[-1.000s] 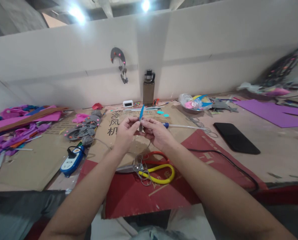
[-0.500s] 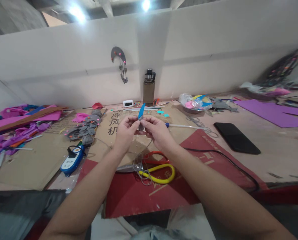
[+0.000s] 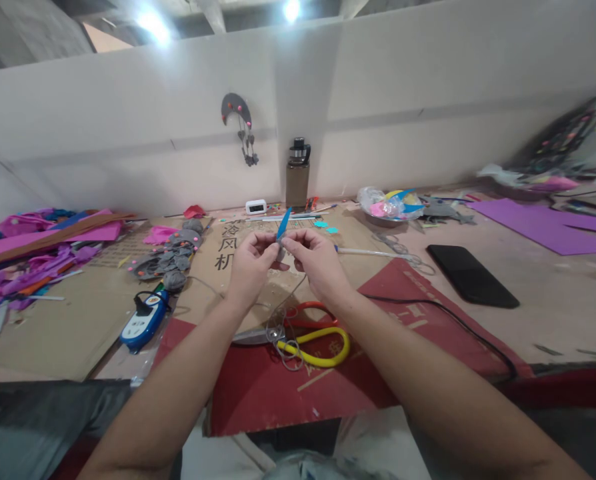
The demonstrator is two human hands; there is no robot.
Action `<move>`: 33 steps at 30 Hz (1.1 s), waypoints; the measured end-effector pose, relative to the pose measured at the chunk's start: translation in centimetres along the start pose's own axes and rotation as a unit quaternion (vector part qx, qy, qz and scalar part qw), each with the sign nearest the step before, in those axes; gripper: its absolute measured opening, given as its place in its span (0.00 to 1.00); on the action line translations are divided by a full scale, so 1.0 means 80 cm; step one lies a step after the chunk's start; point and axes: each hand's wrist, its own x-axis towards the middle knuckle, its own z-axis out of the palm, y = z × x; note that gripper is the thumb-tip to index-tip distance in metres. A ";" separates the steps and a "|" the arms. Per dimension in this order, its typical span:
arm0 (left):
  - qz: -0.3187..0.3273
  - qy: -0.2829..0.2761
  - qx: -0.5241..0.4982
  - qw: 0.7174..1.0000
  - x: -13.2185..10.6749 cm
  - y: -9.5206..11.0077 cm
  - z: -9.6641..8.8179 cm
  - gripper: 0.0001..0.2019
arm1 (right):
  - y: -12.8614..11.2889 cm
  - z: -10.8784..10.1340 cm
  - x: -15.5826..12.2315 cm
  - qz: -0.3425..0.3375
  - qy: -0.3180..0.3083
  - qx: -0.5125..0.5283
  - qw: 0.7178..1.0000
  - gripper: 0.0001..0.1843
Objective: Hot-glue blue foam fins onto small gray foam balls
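My left hand [image 3: 252, 263] is closed in a pinch on a pointed blue felt piece [image 3: 285, 224], which sticks up between my hands. A small grey felt piece [image 3: 281, 252] shows just below it, mostly covered by my fingers. The fingers of my right hand [image 3: 317, 261] press against this grey piece from the other side. Grey yarn [image 3: 294, 293] runs down from beneath my right hand to a loose tangle over the scissors. The scissors [image 3: 323, 363], with one yellow and one red handle, lie below my hands on red cardboard.
Left lie felt scraps [image 3: 68, 237], a blue-and-white power strip [image 3: 143, 323] and grey felt pieces with pink dots [image 3: 163, 263]. Behind stand a bottle [image 3: 297, 180] and small clock [image 3: 256, 207]. To the right are a bowl of scraps [image 3: 391, 207], black phone [image 3: 471, 275] and purple felt [image 3: 538, 223].
The blue piece has tilted slightly to the right. My fingertips have shifted a little around the grey piece, so less of it shows. The scissors and table items stay put.
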 end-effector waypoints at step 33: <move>-0.006 0.024 -0.027 0.999 0.002 -0.005 -0.001 0.11 | 0.002 0.002 -0.005 -0.084 0.026 -0.121 0.989 0.11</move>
